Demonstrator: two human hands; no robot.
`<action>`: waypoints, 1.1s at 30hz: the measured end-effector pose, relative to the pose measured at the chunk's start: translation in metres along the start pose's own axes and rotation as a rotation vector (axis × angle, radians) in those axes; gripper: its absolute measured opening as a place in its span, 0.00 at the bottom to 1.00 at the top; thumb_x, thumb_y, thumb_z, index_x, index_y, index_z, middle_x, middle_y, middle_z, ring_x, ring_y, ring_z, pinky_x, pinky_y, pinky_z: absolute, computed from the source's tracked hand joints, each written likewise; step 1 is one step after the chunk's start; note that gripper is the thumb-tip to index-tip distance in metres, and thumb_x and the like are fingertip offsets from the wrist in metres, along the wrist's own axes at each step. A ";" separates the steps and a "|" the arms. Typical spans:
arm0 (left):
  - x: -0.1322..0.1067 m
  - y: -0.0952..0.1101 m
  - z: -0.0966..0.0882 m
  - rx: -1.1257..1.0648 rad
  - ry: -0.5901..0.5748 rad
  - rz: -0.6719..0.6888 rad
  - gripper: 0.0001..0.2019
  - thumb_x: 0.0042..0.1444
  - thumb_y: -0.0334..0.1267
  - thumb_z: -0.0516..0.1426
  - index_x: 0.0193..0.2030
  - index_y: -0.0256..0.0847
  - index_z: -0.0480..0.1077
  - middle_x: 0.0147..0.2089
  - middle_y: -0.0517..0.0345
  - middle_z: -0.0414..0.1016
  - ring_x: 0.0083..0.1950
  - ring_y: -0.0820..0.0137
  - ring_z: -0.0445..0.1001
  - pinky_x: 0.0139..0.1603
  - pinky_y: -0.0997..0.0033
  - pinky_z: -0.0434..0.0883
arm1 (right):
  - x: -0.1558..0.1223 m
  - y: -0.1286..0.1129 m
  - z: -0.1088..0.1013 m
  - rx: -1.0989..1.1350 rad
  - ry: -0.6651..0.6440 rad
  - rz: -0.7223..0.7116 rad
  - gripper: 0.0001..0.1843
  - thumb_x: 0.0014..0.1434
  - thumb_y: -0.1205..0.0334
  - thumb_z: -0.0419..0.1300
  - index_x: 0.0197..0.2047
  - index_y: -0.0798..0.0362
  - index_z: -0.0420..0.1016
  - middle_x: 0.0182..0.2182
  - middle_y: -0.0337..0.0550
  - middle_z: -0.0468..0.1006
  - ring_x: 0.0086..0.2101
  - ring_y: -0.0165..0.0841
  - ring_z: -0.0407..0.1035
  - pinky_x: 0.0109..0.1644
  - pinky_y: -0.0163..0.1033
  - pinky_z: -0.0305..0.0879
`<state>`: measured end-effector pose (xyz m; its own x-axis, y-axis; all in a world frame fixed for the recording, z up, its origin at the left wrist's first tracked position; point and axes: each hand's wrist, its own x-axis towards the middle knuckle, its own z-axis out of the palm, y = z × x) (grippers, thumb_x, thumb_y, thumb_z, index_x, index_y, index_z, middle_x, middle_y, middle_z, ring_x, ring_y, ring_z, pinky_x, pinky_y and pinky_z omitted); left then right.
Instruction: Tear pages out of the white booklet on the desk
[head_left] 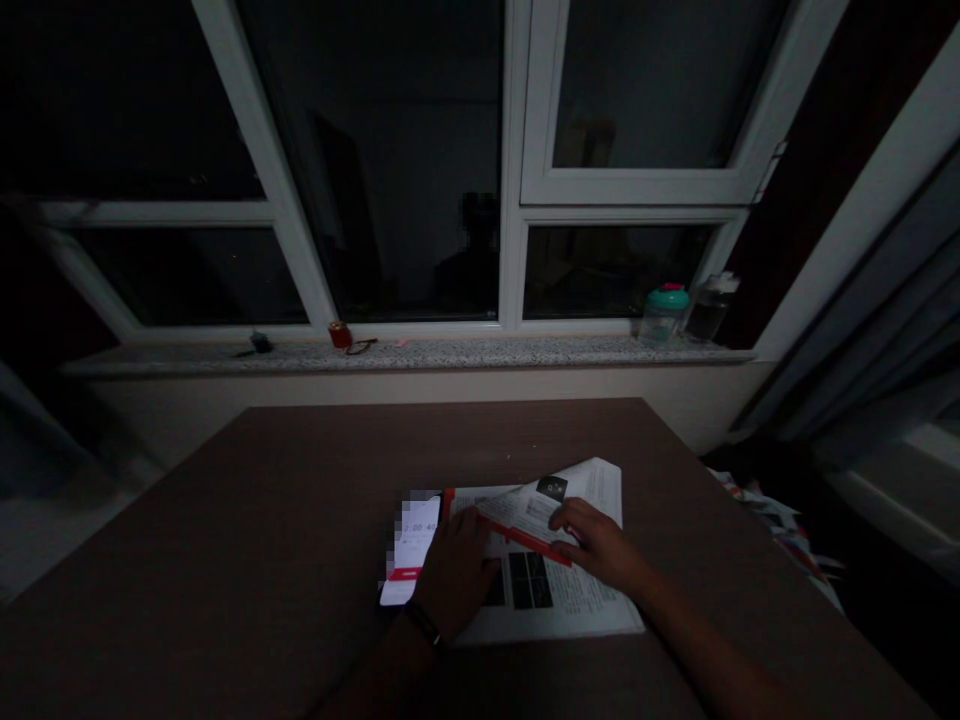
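Observation:
A printed newspaper (592,598) with red bands and dark pictures lies on the table, its upper part folded over at a slant. My left hand (457,570), a dark band at its wrist, rests flat on the paper's left side with the thumb apart from the fingers. The fingertips touch the left end of the folded flap. Over on the right, my right hand (604,545) has its fingers and thumb closed on the flap near the red strip. Close beside my left hand is a lit phone (411,550) showing a timer, partly blurred out.
The brown table (300,520) reaches toward a speckled windowsill (465,352). On the sill are a green-lidded bottle (664,315), a clear bottle (709,308), a small red jar (340,335) and a small dark item (259,342). Striped cloth (780,525) lies past the table's right edge.

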<state>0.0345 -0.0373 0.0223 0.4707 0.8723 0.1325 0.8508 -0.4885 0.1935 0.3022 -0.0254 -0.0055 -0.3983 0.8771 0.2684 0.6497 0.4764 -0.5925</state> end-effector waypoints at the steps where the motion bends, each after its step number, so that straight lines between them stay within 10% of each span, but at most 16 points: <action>1: 0.000 0.001 0.000 0.002 -0.002 0.003 0.23 0.56 0.36 0.58 0.58 0.37 0.63 0.63 0.44 0.62 0.64 0.54 0.59 0.63 0.52 0.57 | 0.000 -0.001 -0.001 0.004 -0.005 0.008 0.08 0.58 0.58 0.62 0.41 0.48 0.70 0.38 0.42 0.71 0.39 0.36 0.67 0.43 0.39 0.65; 33: -0.003 0.001 0.013 -0.010 0.007 0.004 0.25 0.58 0.40 0.57 0.62 0.40 0.60 0.67 0.44 0.57 0.67 0.50 0.54 0.64 0.45 0.55 | 0.002 0.004 0.001 0.104 0.014 0.045 0.08 0.56 0.60 0.63 0.40 0.49 0.71 0.39 0.42 0.72 0.39 0.35 0.68 0.44 0.38 0.65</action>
<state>0.0369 -0.0399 0.0097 0.4721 0.8703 0.1403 0.8467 -0.4920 0.2024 0.3033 -0.0219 -0.0078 -0.3608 0.8985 0.2502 0.5958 0.4284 -0.6793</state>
